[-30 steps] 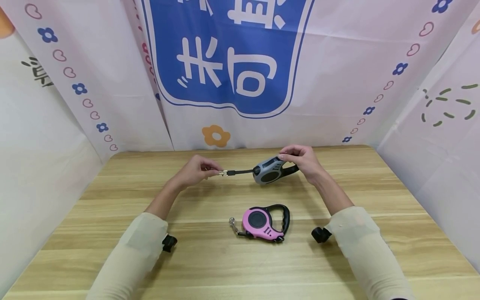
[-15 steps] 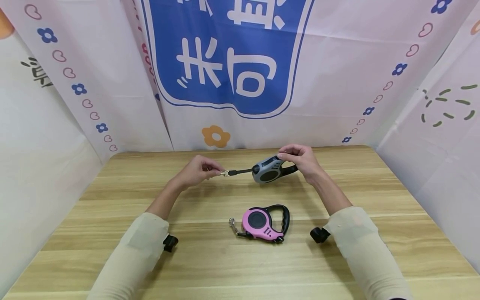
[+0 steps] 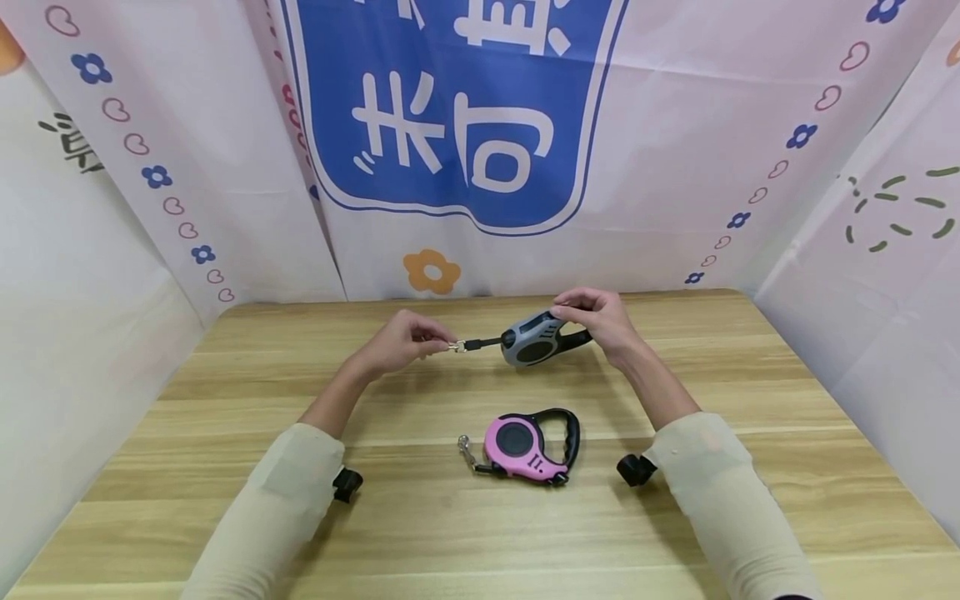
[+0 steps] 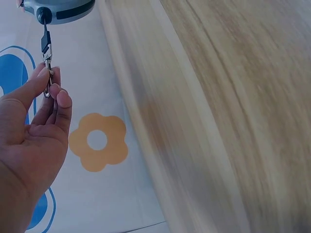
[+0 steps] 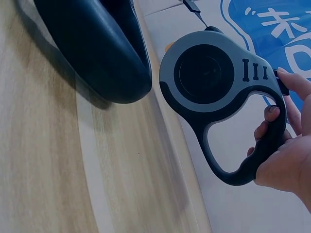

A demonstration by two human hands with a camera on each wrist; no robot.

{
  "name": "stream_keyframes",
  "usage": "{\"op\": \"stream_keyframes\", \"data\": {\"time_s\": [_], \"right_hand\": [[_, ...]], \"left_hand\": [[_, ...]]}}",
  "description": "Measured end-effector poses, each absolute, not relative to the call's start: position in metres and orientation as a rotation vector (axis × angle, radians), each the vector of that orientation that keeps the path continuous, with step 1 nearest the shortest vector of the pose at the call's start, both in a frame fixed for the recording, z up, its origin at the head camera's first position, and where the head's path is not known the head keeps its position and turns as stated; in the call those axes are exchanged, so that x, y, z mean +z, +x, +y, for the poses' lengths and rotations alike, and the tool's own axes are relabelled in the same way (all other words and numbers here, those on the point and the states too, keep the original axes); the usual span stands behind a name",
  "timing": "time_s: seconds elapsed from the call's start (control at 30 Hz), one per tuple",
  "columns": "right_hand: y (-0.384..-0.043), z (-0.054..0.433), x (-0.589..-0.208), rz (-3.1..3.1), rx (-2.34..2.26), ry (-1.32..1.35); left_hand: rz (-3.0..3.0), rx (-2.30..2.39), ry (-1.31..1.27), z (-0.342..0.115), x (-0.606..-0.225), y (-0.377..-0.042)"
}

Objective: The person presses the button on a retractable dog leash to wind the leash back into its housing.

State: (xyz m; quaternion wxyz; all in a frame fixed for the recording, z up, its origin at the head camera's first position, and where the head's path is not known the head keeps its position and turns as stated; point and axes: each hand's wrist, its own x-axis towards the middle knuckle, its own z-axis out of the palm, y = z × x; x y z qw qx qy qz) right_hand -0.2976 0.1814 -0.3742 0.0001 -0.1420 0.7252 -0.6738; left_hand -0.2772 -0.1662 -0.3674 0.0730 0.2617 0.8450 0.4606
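Near the back of the table, my right hand [image 3: 600, 321] grips the black handle of a grey retractable dog leash [image 3: 531, 340]. In the right wrist view its fingers curl through the handle loop [image 5: 228, 177], and the thumb lies at the black button [image 5: 283, 83]. My left hand [image 3: 405, 342] pinches the metal snap clip [image 4: 47, 73] at the leash's end between thumb and fingers. A short length of black strap [image 3: 483, 342] runs from the clip to the leash case. A pink retractable leash [image 3: 517, 447] lies on the table nearer me, its silver clip [image 3: 466, 448] pointing left.
The wood-grain table [image 3: 420, 533] ends at a printed backdrop [image 3: 645, 242] just behind my hands. White side panels stand left and right. Black wrist mounts [image 3: 636, 469] hang under both sleeves, and a dark rounded object [image 5: 97, 48] fills the right wrist view's upper left.
Both hands still hold the grey leash. The left hand and clip have shifted slightly right; the right hand and case have drifted slightly left. The pink leash has not moved.
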Motion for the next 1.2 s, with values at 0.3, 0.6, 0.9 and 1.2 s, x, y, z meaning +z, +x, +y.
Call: {"op": "stream_keyframes", "data": {"time_s": [0.3,0.6,0.9,1.2], "right_hand": [[-0.297,0.179,-0.373,2.266,-2.124,-0.454],[-0.296,0.175,-0.373,2.229,-2.149,-0.461],[-0.295,0.173,-0.372,2.258,-2.111,-0.440],[-0.295,0.171,-0.372,2.253,-2.110,-0.439]], "left_hand": [[2.540,1.386,0.780,-0.164,-0.366,-0.276],[2.554,1.389,0.792,-0.162,-0.368,-0.276],[2.549,1.401,0.810,-0.161,-0.368,-0.276],[2.547,1.398,0.799,-0.159,-0.366,-0.277]]}}
